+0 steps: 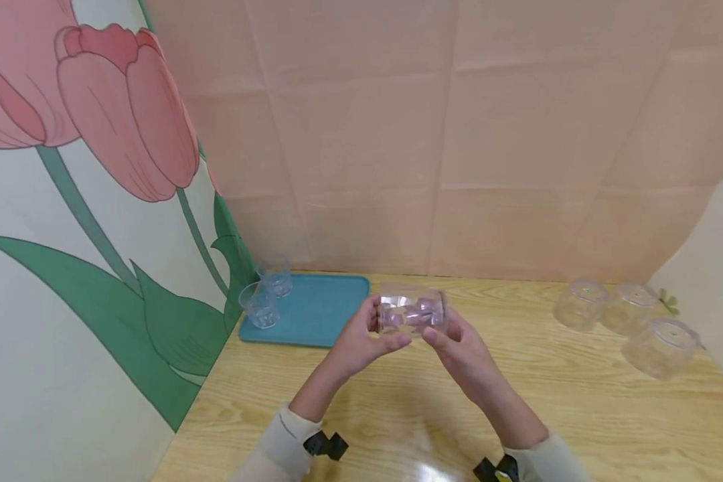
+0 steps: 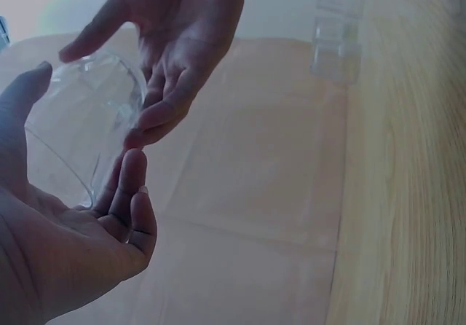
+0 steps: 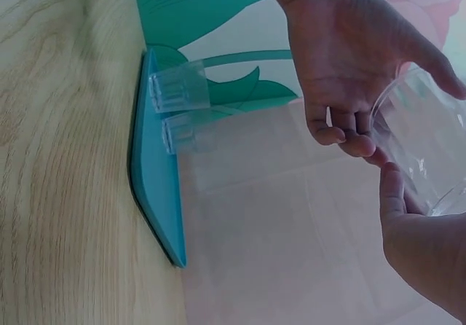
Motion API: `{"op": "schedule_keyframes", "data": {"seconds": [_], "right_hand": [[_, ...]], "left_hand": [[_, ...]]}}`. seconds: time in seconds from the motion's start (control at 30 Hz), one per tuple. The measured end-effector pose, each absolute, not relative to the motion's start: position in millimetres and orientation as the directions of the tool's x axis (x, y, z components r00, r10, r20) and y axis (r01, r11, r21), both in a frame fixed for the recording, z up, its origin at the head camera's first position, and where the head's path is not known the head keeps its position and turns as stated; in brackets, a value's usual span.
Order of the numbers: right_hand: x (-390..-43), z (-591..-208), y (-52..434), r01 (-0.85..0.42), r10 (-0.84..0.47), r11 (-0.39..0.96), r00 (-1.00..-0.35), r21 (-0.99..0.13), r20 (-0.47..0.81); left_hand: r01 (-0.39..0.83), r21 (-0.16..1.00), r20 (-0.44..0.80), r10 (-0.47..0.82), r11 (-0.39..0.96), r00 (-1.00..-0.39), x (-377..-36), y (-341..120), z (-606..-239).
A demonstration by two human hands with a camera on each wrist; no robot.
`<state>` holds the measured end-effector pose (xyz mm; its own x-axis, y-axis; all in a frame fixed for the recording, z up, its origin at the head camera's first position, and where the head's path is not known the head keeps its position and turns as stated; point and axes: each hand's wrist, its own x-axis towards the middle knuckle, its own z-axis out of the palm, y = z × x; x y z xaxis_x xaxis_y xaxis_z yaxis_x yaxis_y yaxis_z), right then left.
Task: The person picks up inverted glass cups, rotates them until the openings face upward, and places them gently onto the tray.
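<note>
A clear plastic cup (image 1: 412, 311) lies on its side in the air above the wooden table (image 1: 397, 415), held between both hands. My left hand (image 1: 366, 335) cups its left end, fingers curled under it. My right hand (image 1: 452, 345) grips its right end. In the left wrist view the cup (image 2: 80, 121) sits between my left palm (image 2: 65, 245) and the right hand's fingers (image 2: 164, 92). In the right wrist view the cup (image 3: 429, 150) shows at the right edge, between the left hand (image 3: 349, 70) and the right hand (image 3: 419, 237).
A teal tray (image 1: 319, 311) lies at the back left with two clear cups (image 1: 259, 304) (image 1: 277, 276) on it. Three clear cups (image 1: 580, 305) (image 1: 629, 306) (image 1: 661, 347) stand upside down at the right. A tulip-print panel stands on the left, a pink cloth backdrop behind.
</note>
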<state>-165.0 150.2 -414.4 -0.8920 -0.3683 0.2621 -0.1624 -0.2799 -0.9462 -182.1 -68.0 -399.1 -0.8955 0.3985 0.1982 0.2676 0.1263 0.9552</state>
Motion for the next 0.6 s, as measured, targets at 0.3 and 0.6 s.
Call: {"op": "schedule_keyframes", "data": {"seconds": [0.3,0.6], "right_hand": [[-164.2,-412.3,150.8,-0.172,-0.378,-0.249,-0.889,-0.953,0.259],[-165.0,-409.7,152.6,-0.170,-0.376,-0.241,-0.891,-0.956,0.253]], "left_hand": [[0.260,0.959,0.191,0.417,0.114,-0.889,-184.1,-68.8,-402.0],[0.303,0.948,0.239,0.405,0.100,-0.883,-184.9,-67.5,-402.3]]}}
